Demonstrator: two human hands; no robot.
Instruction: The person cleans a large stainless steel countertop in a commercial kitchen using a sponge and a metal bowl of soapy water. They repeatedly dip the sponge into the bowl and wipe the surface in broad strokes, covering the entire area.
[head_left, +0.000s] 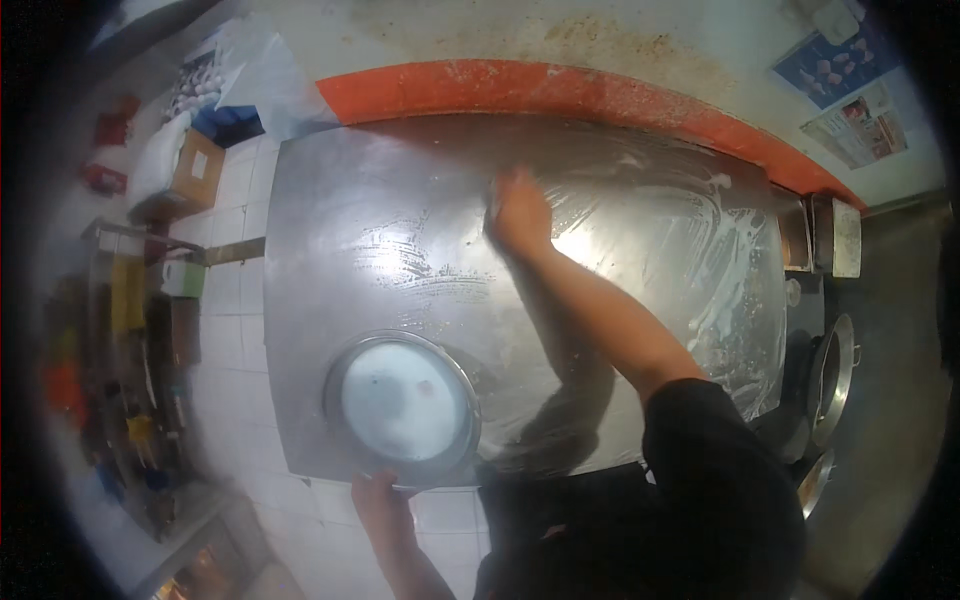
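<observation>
A stainless steel table (450, 300) with wet, soapy streaks on its right half and its middle lies before me. My right hand (521, 214) is down on the tabletop near its middle, fingers bent; whether it holds a cloth or sponge is hidden by blur and by the hand itself. At the table's near left corner stands a round metal basin (472, 397) filled with cloudy, pale bluish water. My left hand (381, 491) is at the basin's near rim, its fingers on the edge.
An orange-red band (525, 86) runs along the wall behind the table. Metal tins (836, 236) and a round metal pan (834, 379) are at the right. A cardboard box (199, 172) and a cluttered rack (127, 292) stand at the left, beside white floor tiles (225, 337).
</observation>
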